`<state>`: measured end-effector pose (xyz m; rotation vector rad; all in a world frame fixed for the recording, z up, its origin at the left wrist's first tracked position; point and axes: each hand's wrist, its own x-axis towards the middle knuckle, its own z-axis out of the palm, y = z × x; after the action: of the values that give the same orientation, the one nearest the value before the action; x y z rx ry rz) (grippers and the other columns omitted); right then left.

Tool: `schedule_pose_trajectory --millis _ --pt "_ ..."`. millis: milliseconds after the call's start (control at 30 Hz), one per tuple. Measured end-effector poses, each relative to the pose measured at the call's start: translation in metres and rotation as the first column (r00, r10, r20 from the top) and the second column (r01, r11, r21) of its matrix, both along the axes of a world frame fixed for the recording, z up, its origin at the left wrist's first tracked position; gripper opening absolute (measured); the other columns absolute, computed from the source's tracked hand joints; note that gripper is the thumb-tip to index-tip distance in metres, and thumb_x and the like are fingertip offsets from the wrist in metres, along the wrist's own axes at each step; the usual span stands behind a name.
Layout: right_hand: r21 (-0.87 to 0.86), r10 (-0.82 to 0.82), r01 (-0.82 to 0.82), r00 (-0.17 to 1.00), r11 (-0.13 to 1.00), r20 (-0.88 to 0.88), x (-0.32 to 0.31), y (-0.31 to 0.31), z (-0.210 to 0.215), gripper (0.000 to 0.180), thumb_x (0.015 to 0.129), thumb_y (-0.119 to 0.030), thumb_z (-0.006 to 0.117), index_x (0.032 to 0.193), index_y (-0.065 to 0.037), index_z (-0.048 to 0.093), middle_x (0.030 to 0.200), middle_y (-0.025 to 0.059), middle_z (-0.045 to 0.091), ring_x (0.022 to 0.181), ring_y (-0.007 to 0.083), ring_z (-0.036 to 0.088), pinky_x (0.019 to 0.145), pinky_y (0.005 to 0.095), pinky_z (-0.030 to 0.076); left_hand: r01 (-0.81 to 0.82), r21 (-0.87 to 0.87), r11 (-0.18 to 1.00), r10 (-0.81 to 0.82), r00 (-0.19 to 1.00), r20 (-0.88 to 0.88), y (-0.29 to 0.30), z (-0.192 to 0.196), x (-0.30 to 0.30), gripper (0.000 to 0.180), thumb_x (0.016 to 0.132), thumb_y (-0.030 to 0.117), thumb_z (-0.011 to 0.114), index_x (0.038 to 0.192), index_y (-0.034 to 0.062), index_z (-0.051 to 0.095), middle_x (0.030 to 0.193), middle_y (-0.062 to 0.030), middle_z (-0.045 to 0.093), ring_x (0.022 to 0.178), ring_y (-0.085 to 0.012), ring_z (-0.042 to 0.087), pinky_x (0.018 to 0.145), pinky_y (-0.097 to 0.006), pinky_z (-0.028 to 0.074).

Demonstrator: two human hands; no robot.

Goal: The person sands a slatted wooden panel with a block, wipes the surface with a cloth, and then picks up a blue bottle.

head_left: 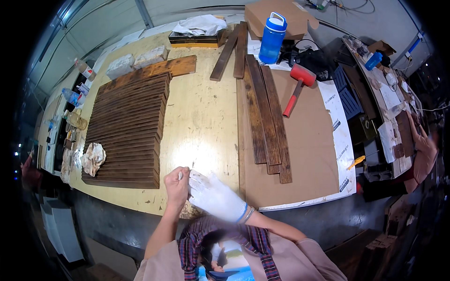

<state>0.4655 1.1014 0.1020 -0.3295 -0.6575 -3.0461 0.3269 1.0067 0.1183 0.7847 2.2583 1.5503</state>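
Observation:
My left hand (176, 188) is bare and closed, its fingers pinching the white work glove (216, 197) at its finger end. That glove covers my right hand (206, 189) and has a blue cuff edge at the wrist. How the right fingers lie inside it is hard to make out. Both hands meet over the near edge of the pale wooden table (199, 119). Left of them lies a wide row of dark brown wooden slats (126, 136), packed side by side. A crumpled, stained cloth (93, 159) rests on the slats' left end.
Several loose dark boards (269, 122) lie on brown cardboard (309, 154) at the right, beside a red mallet (300, 82). Behind stand a blue water bottle (273, 40) and a box with white cloth (199, 28). A co-worker (424, 152) is at another bench far right.

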Motion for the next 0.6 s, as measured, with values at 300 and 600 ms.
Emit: schedule_pose_trajectory --millis 300,600 --pt "0.567 -0.157 -0.125 0.893 0.814 0.423 0.048 -0.010 0.000 0.056 0.113 -0.033 0.036 0.158 0.001 0.034 0.159 0.0157 0.045 0.147 0.0235 0.044 0.119 0.0340 0.036 -0.226 -0.105 0.968 0.194 0.948 -0.254 0.004 -0.057 -0.052 0.041 0.103 0.022 0.065 0.073 -0.0045 0.059 0.055 -0.0051 0.045 0.055 -0.0099 0.041 0.052 -0.033 0.037" --pt "0.766 -0.490 -0.565 0.596 0.307 0.636 0.152 0.105 0.003 0.042 0.108 -0.023 0.045 0.138 0.005 0.054 0.132 0.0240 0.066 0.117 0.0344 0.069 0.105 0.0423 0.054 -0.067 -0.067 0.995 0.044 0.954 -0.296 0.004 -0.031 -0.118 0.034 0.101 0.015 0.064 0.073 -0.0021 0.056 0.057 -0.0075 0.046 0.054 -0.0133 0.039 0.050 -0.035 0.035"
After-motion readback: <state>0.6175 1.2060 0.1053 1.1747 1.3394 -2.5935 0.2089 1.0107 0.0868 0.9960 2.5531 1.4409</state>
